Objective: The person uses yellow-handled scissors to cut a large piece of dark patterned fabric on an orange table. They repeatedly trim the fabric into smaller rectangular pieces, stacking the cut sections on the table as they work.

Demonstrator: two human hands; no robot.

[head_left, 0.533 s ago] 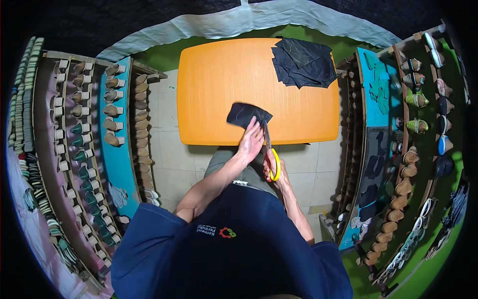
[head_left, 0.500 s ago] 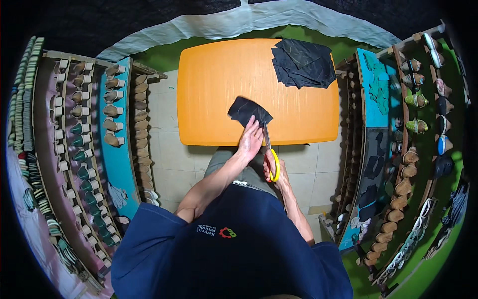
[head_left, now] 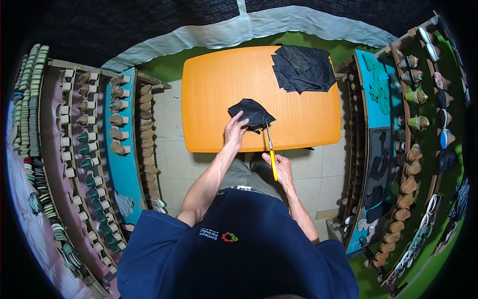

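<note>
My left hand [head_left: 235, 131] grips the left edge of a black fabric piece [head_left: 251, 112], its fingers on top and the thumb out of sight. The piece is raised near the table's front edge and its surface is creased. In my right hand [head_left: 280, 168] are scissors [head_left: 272, 155] with yellow handles, and the fingers are closed round the loops. Their metal blades point away from me and meet the fabric at its right corner. A small dark flap of fabric hangs below the piece, beside the blades.
The orange table [head_left: 214, 84] bears a stack of black fabric pieces [head_left: 303, 69] at its far right corner. Racks of brown shoe lasts [head_left: 119, 107] line the left side. More shoes and lasts [head_left: 408, 187] fill the right racks, next to a blue panel with green cut pieces [head_left: 376, 82].
My left hand has shifted left and closed on the fabric's edge. The fabric has turned and bunched up. The scissors have rotated, so their handles now show edge-on.
</note>
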